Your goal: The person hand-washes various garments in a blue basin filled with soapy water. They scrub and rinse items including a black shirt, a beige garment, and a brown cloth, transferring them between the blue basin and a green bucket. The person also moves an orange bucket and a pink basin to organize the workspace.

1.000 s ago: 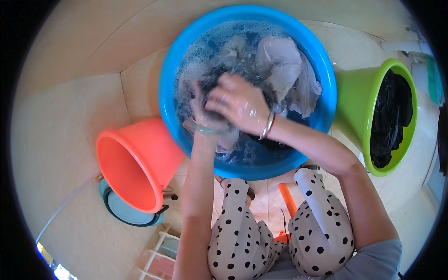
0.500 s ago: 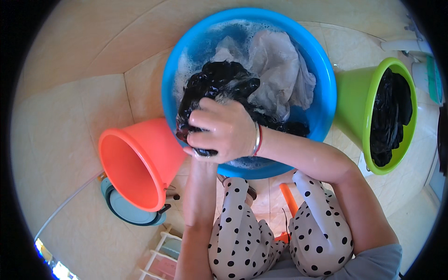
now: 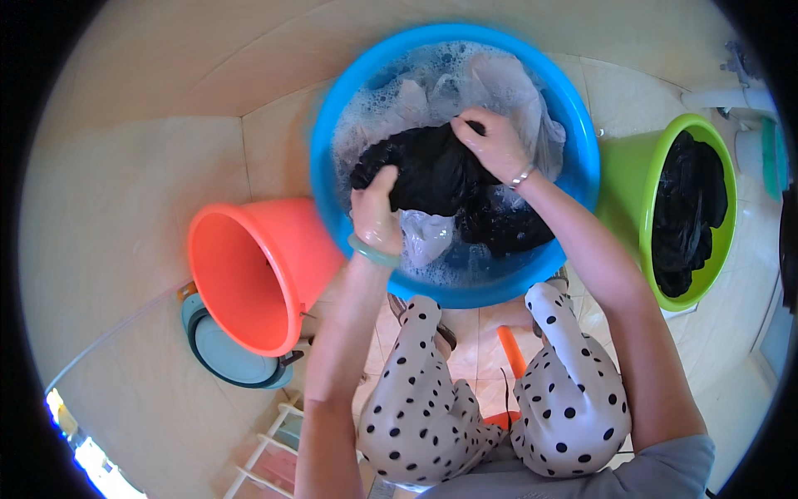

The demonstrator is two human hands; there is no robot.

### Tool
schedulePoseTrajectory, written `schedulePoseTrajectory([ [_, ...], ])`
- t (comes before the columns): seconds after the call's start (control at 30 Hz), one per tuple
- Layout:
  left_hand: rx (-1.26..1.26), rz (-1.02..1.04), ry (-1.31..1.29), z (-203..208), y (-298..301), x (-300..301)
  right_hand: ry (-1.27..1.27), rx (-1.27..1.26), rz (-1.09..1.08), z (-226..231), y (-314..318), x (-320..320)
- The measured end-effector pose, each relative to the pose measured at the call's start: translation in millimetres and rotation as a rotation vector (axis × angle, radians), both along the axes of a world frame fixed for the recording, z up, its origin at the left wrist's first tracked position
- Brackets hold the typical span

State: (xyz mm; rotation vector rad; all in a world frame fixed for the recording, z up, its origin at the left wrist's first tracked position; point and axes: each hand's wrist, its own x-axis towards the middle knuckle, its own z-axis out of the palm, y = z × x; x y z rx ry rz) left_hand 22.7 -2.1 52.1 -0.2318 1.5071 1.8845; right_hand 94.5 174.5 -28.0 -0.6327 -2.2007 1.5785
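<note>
A wet black garment [image 3: 432, 170] is stretched between my two hands over a round blue basin [image 3: 583, 158] of soapy water. My left hand [image 3: 378, 212], with a pale green bangle at its wrist, grips the garment's left end. At its upper right edge, my right hand [image 3: 496, 145] pinches the cloth between thumb and fingers. The garment's lower right part hangs into the water. Pale grey-white cloth [image 3: 507, 83] lies soaking behind it, and a light piece shows below the black cloth.
An orange bucket [image 3: 320, 249], its inside facing me, stands left of the basin beside a teal-rimmed basin [image 3: 237, 353]. To the right is a green bucket [image 3: 623, 183] holding black cloth [image 3: 686, 212]. A white rack [image 3: 264, 445] stands at lower left, and a white pipe [image 3: 727, 99] runs at upper right.
My hands, which were together on the bunched black garment at the basin's left, have moved apart. The garment is now spread between them, and my right hand has shifted up and right.
</note>
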Motion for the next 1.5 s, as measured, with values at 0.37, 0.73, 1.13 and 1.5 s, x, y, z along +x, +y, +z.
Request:
schedulePoseTrajectory([
  [0.37,-0.580,-0.616,0.836,-6.7,-79.0,-85.0,0.314,-0.733,-0.032,145.7,71.5,39.2],
  [0.73,-0.325,-0.594,0.549,53.2,-98.6,-72.3,0.361,-0.621,-0.008,237.2,56.7,9.0],
  [1.13,0.190,-0.300,0.246,215.5,-49.6,-69.4,-0.409,0.563,0.289,165.7,-38.2,16.1],
  [1.5,0.229,-0.426,0.488,298.6,-43.0,-45.1,-0.507,0.066,0.474,109.0,-57.0,43.1],
])
